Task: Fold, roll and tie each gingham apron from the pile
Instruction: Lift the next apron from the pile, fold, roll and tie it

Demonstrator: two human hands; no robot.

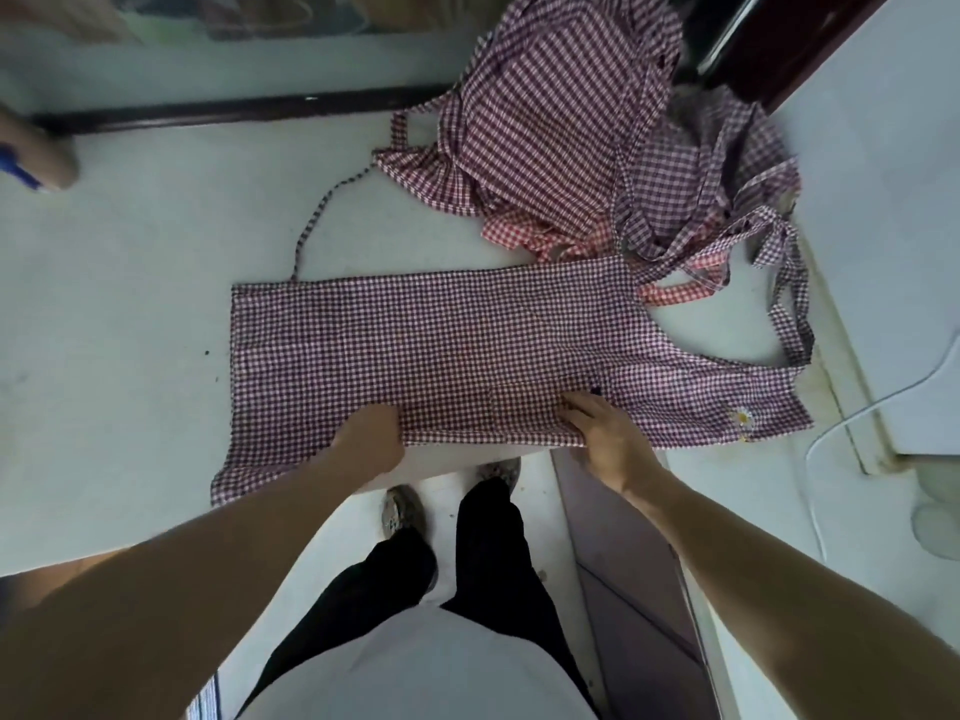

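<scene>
A purple gingham apron (441, 335) lies spread flat across the white counter (130, 304), its bib with a small daisy patch (743, 419) at the right and a thin strap (317, 215) trailing up to the left. My left hand (369, 441) grips the apron's near edge at the counter's front, fingers curled into the cloth. My right hand (602, 433) holds the same near edge further right, fingers lying on top of the fabric. A pile of more gingham aprons (571, 137), purple and red, is heaped at the back right.
Tangled ties (779, 262) from the pile lie beside the bib. A white cable (841, 423) runs along the right side. Another person's arm (36, 153) shows at the far left edge. A dark window frame (234, 109) borders the counter's back.
</scene>
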